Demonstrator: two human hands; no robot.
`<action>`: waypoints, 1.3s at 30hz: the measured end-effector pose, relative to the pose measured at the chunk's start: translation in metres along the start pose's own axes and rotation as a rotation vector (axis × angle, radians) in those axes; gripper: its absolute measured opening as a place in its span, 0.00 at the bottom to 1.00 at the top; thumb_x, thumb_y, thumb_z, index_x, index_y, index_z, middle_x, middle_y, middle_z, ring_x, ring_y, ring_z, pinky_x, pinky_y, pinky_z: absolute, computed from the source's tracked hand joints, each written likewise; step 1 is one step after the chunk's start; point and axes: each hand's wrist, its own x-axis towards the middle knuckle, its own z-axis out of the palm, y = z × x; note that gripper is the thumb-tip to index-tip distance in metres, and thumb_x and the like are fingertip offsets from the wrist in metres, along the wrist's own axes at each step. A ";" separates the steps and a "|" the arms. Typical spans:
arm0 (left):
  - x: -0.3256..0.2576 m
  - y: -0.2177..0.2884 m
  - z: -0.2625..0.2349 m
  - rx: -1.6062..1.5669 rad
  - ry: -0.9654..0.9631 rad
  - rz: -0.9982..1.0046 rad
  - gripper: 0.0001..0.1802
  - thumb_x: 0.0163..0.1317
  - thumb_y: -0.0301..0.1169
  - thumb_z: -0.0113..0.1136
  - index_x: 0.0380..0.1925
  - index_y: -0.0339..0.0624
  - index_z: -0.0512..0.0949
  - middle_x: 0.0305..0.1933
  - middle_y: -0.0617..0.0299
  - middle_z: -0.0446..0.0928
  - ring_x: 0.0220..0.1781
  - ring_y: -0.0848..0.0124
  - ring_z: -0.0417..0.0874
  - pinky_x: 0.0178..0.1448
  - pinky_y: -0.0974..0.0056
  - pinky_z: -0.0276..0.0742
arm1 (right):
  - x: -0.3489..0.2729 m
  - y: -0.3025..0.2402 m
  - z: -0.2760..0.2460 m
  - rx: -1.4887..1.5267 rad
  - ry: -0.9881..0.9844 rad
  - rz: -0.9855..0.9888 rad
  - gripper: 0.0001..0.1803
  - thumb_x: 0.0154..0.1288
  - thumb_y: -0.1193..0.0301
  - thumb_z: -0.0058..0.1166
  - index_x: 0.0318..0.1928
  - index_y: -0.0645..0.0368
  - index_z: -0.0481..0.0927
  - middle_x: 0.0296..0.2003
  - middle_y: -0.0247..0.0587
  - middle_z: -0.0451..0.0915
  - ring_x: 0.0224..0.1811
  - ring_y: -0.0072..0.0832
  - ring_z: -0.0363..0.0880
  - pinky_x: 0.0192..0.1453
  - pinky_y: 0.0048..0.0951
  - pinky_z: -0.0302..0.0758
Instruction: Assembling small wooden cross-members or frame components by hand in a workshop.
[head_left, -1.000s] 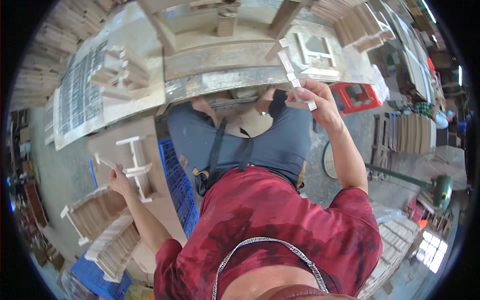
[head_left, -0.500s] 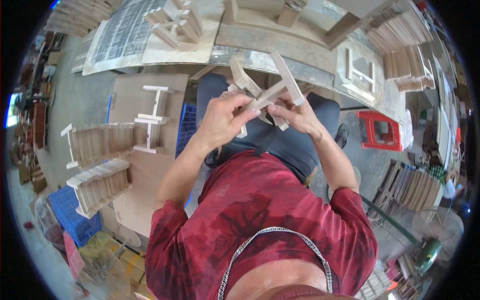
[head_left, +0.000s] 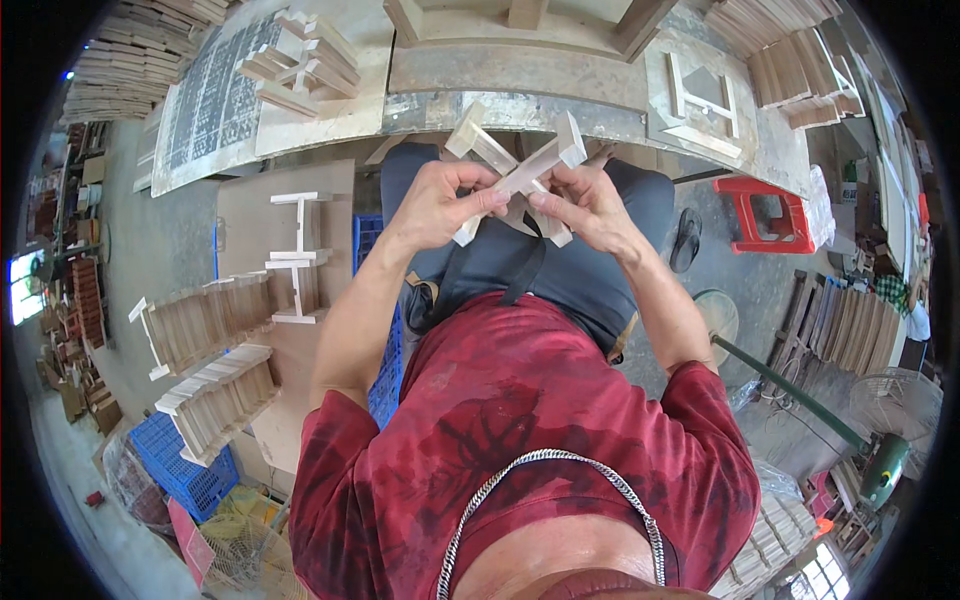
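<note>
My left hand [head_left: 440, 205] and my right hand [head_left: 585, 205] meet in front of my chest, above my lap. Together they hold two pale wooden slats [head_left: 520, 175] that cross each other like an X. The left fingers pinch the lower left ends, the right fingers grip the lower right ends near the crossing. The upper ends of the slats stick up toward the edge of the grey workbench [head_left: 520, 75].
Small wooden frames [head_left: 705, 100] and stacked wood pieces [head_left: 300, 60] lie on the workbench. On my left a brown board [head_left: 250, 215] carries assembled wooden pieces [head_left: 298, 255] and rows of slats [head_left: 215, 365]. A blue crate [head_left: 190, 470] and a red stool [head_left: 765, 215] stand on the floor.
A second ago my left hand reached down to the pieces on my left and my right hand held a slat high. Both hands have come together on the crossed slats.
</note>
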 end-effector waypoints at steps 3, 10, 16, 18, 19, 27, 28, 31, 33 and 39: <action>0.003 -0.003 -0.013 -0.032 -0.008 -0.005 0.15 0.65 0.36 0.67 0.40 0.32 0.86 0.32 0.59 0.87 0.36 0.76 0.85 0.44 0.68 0.79 | 0.007 -0.012 0.003 -0.117 -0.005 -0.012 0.15 0.70 0.69 0.63 0.50 0.66 0.82 0.34 0.29 0.80 0.33 0.13 0.72 0.34 0.20 0.71; 0.010 -0.007 -0.022 -0.144 -0.009 0.017 0.14 0.66 0.35 0.67 0.40 0.31 0.85 0.33 0.58 0.87 0.36 0.76 0.84 0.44 0.69 0.78 | 0.018 -0.020 0.008 -0.029 0.004 -0.070 0.14 0.70 0.67 0.62 0.47 0.67 0.82 0.33 0.27 0.79 0.34 0.12 0.72 0.36 0.20 0.71; 0.003 -0.008 -0.015 -0.207 -0.020 0.002 0.15 0.66 0.35 0.67 0.42 0.31 0.84 0.34 0.57 0.87 0.37 0.75 0.84 0.45 0.68 0.79 | 0.011 -0.011 0.008 -0.064 0.029 -0.088 0.14 0.69 0.68 0.63 0.46 0.66 0.82 0.33 0.27 0.78 0.33 0.12 0.72 0.34 0.19 0.69; 0.001 -0.004 -0.013 -0.196 -0.009 -0.011 0.16 0.66 0.36 0.67 0.42 0.30 0.84 0.34 0.57 0.87 0.37 0.75 0.85 0.46 0.68 0.79 | 0.010 -0.013 0.006 -0.146 0.015 -0.099 0.13 0.69 0.68 0.63 0.46 0.66 0.81 0.33 0.27 0.78 0.33 0.12 0.72 0.34 0.19 0.70; 0.000 0.004 -0.012 -0.127 -0.015 -0.007 0.16 0.66 0.35 0.67 0.44 0.30 0.83 0.35 0.57 0.87 0.39 0.74 0.85 0.47 0.68 0.79 | 0.009 -0.017 0.005 -0.139 0.011 -0.127 0.13 0.68 0.69 0.63 0.47 0.66 0.81 0.33 0.28 0.79 0.34 0.12 0.73 0.35 0.19 0.70; -0.007 0.024 -0.016 -0.032 -0.070 0.034 0.16 0.66 0.33 0.67 0.46 0.29 0.80 0.37 0.55 0.86 0.40 0.73 0.86 0.48 0.68 0.80 | 0.000 -0.015 0.015 0.116 0.050 -0.078 0.14 0.68 0.71 0.63 0.51 0.66 0.81 0.35 0.30 0.80 0.36 0.13 0.75 0.41 0.19 0.72; -0.005 0.024 -0.016 -0.024 -0.059 0.037 0.16 0.66 0.32 0.67 0.46 0.28 0.80 0.36 0.55 0.86 0.40 0.73 0.86 0.47 0.67 0.80 | -0.001 -0.015 0.016 0.113 0.046 -0.074 0.14 0.68 0.71 0.63 0.51 0.66 0.81 0.35 0.30 0.80 0.36 0.13 0.75 0.41 0.19 0.72; -0.008 0.023 -0.014 -0.009 -0.030 0.009 0.17 0.66 0.32 0.67 0.47 0.28 0.80 0.36 0.55 0.86 0.39 0.73 0.86 0.47 0.67 0.80 | 0.000 -0.010 0.020 -0.030 0.064 -0.178 0.13 0.67 0.71 0.63 0.49 0.64 0.82 0.35 0.29 0.80 0.36 0.13 0.75 0.40 0.19 0.72; -0.011 0.021 -0.011 -0.002 -0.015 -0.024 0.17 0.66 0.32 0.67 0.48 0.28 0.79 0.36 0.55 0.86 0.39 0.73 0.85 0.46 0.67 0.80 | -0.002 -0.013 0.017 -0.089 0.041 -0.145 0.13 0.67 0.71 0.64 0.49 0.64 0.82 0.35 0.28 0.80 0.36 0.13 0.75 0.40 0.19 0.72; -0.004 0.017 -0.010 -0.031 -0.063 -0.002 0.18 0.64 0.30 0.68 0.51 0.31 0.79 0.39 0.56 0.86 0.38 0.73 0.84 0.46 0.67 0.79 | 0.000 -0.007 0.011 -0.001 0.018 -0.150 0.14 0.66 0.70 0.65 0.49 0.64 0.82 0.34 0.28 0.80 0.34 0.14 0.76 0.37 0.21 0.73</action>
